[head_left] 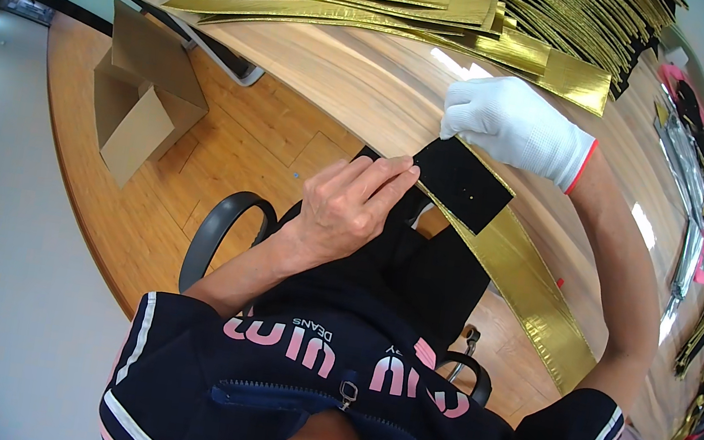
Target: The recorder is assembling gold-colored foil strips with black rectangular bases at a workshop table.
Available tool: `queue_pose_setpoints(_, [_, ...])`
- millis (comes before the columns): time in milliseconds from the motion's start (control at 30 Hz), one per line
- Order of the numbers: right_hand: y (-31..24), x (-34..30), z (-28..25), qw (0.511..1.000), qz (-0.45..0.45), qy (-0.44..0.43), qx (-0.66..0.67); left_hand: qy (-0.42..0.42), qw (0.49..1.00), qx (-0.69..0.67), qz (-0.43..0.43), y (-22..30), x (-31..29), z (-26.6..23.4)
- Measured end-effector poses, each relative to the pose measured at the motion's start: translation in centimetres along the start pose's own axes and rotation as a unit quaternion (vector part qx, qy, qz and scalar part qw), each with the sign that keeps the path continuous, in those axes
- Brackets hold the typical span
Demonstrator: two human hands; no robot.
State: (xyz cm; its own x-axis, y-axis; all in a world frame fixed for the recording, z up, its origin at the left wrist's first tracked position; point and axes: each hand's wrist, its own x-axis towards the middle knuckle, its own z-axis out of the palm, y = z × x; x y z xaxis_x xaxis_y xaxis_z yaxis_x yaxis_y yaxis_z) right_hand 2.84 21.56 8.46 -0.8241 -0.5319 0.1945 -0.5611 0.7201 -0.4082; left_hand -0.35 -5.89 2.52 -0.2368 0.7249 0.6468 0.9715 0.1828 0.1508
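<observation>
A long gold fabric strip with a black end panel lies over the table's near edge, its gold length trailing down to the right. My bare left hand pinches the black panel's left corner between thumb and fingers. On my right hand is a white knit glove with a red cuff; its fingers are closed at the panel's far corner. Part of that corner is hidden by the gloved fingers. Small pale specks dot the black surface.
Beyond my hands, gold strips lie layered on the wooden table, beside a thick stack of gold-and-black strips. Silver and black strips line the right side. An open cardboard box stands on the floor at left, near a chair armrest.
</observation>
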Motion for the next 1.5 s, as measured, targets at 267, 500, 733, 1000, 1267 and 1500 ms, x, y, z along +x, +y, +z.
queue_pose_setpoints(267, [0.2,-0.9,0.9,0.999,-0.018,0.028,-0.033,-0.008,0.999,0.012,0.040,-0.2,1.9,-0.5])
queue_pose_setpoints(500, [-0.1,-1.6,0.9,0.999,-0.006,0.029,-0.046,-0.019,0.988,-0.135,0.072,0.7,1.9,2.8])
queue_pose_setpoints(733, [-0.8,-3.0,0.6,0.997,0.031,0.040,-0.066,-0.067,0.988,-0.118,0.069,1.0,1.8,3.0])
queue_pose_setpoints(1000, [-6.3,-7.2,1.7,0.962,0.230,0.146,-0.015,-0.102,0.991,-0.078,0.038,2.2,1.4,4.4])
queue_pose_setpoints(1267, [-16.5,-10.9,5.6,0.921,0.365,0.088,-0.105,-0.095,0.995,-0.009,0.021,3.0,2.2,4.9])
queue_pose_setpoints(1500, [-17.2,-11.1,8.2,0.901,0.382,0.094,-0.181,-0.138,0.989,-0.002,0.047,3.2,2.9,5.2])
